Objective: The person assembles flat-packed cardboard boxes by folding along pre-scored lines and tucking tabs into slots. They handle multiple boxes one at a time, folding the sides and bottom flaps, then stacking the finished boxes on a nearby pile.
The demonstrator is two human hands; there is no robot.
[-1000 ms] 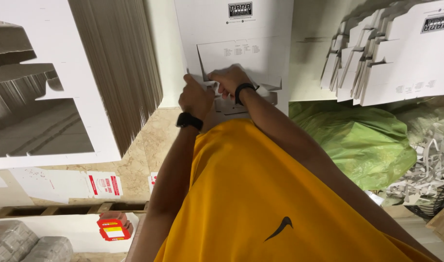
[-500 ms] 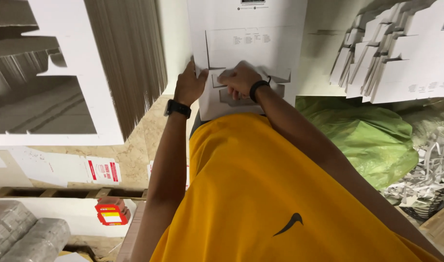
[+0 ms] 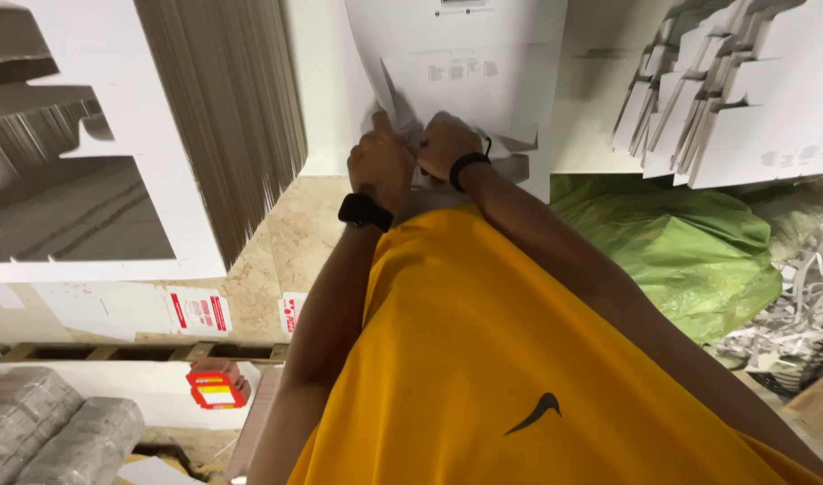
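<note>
Worktop: both hands (image 3: pixel 416 157) closed, gripping white carton flap (image 3: pixel 483 85).

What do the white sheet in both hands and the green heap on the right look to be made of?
White sheet: apparently matte cardboard; stiff, with die-cut flaps and crease lines. Green heap: probably thin plastic film, slightly glossy and crumpled into soft folds.

Both hands (image 3: pixel 411 157) on white carton flap (image 3: pixel 465 85)
</note>
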